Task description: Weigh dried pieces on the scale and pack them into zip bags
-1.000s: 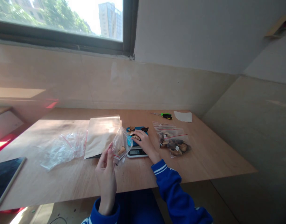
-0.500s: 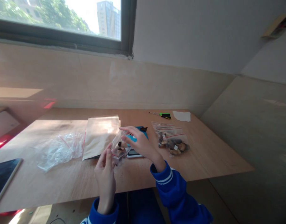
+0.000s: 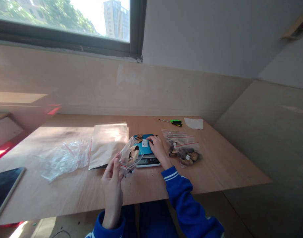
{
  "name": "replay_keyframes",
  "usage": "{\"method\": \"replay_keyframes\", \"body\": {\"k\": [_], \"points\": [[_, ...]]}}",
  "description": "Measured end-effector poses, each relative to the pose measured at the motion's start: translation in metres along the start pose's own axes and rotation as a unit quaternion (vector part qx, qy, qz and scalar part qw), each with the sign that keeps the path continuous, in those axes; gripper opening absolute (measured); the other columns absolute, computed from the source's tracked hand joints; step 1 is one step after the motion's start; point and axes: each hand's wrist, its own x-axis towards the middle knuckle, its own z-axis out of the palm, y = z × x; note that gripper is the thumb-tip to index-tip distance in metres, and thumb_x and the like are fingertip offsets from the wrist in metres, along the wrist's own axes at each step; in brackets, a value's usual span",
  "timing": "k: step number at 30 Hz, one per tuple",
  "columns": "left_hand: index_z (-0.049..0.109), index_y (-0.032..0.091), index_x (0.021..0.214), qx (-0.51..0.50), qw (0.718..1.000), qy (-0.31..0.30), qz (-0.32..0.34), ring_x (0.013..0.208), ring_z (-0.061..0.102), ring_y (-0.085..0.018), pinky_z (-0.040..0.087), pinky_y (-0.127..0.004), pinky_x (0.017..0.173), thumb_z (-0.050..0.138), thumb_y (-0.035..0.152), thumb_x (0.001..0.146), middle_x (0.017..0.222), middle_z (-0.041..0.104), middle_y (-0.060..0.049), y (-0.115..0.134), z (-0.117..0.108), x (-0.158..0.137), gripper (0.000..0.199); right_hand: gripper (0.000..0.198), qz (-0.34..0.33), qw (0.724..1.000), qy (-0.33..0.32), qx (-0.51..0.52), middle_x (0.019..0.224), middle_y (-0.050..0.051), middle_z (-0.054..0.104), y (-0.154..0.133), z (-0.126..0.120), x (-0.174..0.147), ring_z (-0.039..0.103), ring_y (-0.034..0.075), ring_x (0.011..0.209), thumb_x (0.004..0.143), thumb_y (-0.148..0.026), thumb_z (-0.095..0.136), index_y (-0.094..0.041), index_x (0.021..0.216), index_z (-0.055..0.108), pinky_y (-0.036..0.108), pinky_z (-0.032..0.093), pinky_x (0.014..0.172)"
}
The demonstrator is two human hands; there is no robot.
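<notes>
In my left hand (image 3: 113, 180) I pinch a clear plastic zip bag (image 3: 128, 145) by its red strip; it slants up and away from my fingers, with cream-and-dark dried slices (image 3: 134, 153) inside, just right of my pinch. Beyond it, under my right hand (image 3: 157, 147), sits a flat blue-topped scale (image 3: 148, 151) with a white front edge (its digits are too small to read), bearing brown dried pieces (image 3: 139, 136) left of those fingertips.

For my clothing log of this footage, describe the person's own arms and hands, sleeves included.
Both hands, left and right, are bare: no gloves, and no watch visible at either wrist. The left sleeve and right sleeve are long and bright blue. Thin white stripes circle the right one near its cuff.
</notes>
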Motion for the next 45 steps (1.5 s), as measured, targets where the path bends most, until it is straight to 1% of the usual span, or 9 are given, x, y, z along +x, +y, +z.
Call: {"method": "replay_keyframes", "body": {"k": [5,9,12,16,21,28,34,39,45], "points": [[0.068,0.02,0.117,0.007,1.0,-0.005,-0.001,0.109,0.065,-0.025,0.057,-0.029,0.08,0.068,0.054,0.077,0.124,0.067,-0.01,0.002,0.0,-0.001,0.052,0.018,-0.021,0.989,0.042,0.138,0.099,0.005,0.073,-0.045,-0.03,-0.002,0.067,0.018,0.09,0.09,-0.019,0.053,-0.02,0.099,0.068,0.03,0.053,0.08],[0.068,0.017,0.115,-0.008,1.0,0.004,-0.015,0.104,0.068,-0.025,0.058,-0.029,0.078,0.068,0.054,0.076,0.12,0.069,-0.011,0.005,0.003,-0.002,0.053,0.02,-0.077,0.96,-0.002,0.27,0.108,0.004,0.072,-0.074,-0.049,-0.003,0.067,0.015,0.093,0.088,-0.029,0.061,-0.022,0.106,0.068,0.028,0.052,0.083],[0.069,0.017,0.114,-0.02,1.0,0.009,-0.022,0.101,0.068,-0.024,0.058,-0.028,0.076,0.071,0.053,0.074,0.117,0.07,-0.011,0.006,0.005,-0.002,0.054,0.024,-0.068,0.973,-0.008,0.221,0.116,0.005,0.069,-0.058,-0.044,0.003,0.065,0.016,0.103,0.093,-0.028,0.052,-0.022,0.111,0.066,0.03,0.052,0.089],[0.071,0.018,0.11,-0.028,0.999,0.004,-0.02,0.099,0.068,-0.022,0.056,-0.024,0.072,0.074,0.054,0.07,0.111,0.072,-0.01,0.005,0.002,-0.002,0.054,0.028,-0.002,0.999,0.018,0.03,0.123,0.012,0.065,-0.005,-0.021,0.016,0.057,0.022,0.12,0.087,-0.015,0.055,-0.017,0.114,0.065,0.04,0.043,0.105],[0.072,0.018,0.108,-0.037,0.999,0.003,-0.024,0.1,0.068,-0.023,0.057,-0.026,0.076,0.075,0.055,0.068,0.107,0.073,-0.009,0.003,-0.002,-0.001,0.054,0.025,0.031,0.999,0.015,-0.01,0.109,0.014,0.07,0.032,-0.003,0.022,0.06,0.028,0.111,0.081,-0.007,0.059,-0.015,0.101,0.069,0.048,0.043,0.102],[0.071,0.018,0.11,-0.033,0.999,-0.006,-0.028,0.097,0.069,-0.022,0.057,-0.024,0.073,0.074,0.054,0.07,0.105,0.073,-0.009,0.003,0.0,0.0,0.054,0.022,0.017,0.996,0.04,0.08,0.11,0.009,0.072,-0.008,-0.024,0.012,0.066,0.021,0.101,0.089,-0.023,0.06,-0.018,0.108,0.068,0.035,0.052,0.089],[0.069,0.02,0.114,-0.03,0.999,-0.013,-0.031,0.102,0.069,-0.022,0.057,-0.024,0.075,0.072,0.053,0.073,0.116,0.071,-0.009,0.003,0.005,-0.001,0.053,0.033,-0.05,0.946,-0.076,0.312,0.125,0.005,0.067,-0.041,-0.038,0.01,0.064,0.018,0.112,0.093,-0.042,0.054,-0.026,0.12,0.065,0.032,0.052,0.092],[0.071,0.018,0.11,-0.053,0.998,-0.005,-0.038,0.101,0.07,-0.023,0.057,-0.024,0.074,0.074,0.053,0.071,0.111,0.073,-0.009,0.002,0.001,0.0,0.053,0.038,-0.051,0.986,-0.056,0.146,0.134,0.012,0.06,-0.004,-0.004,0.023,0.056,0.023,0.124,0.092,-0.032,0.055,-0.02,0.127,0.06,0.041,0.045,0.105],[0.071,0.017,0.107,-0.07,0.997,-0.001,-0.035,0.102,0.07,-0.027,0.059,-0.031,0.078,0.075,0.051,0.07,0.113,0.072,-0.011,0.003,-0.007,0.002,0.05,0.045,-0.1,0.986,-0.123,0.046,0.128,0.015,0.063,0.011,0.033,0.034,0.056,0.028,0.123,0.078,-0.025,0.073,-0.016,0.122,0.064,0.043,0.041,0.107]]}}
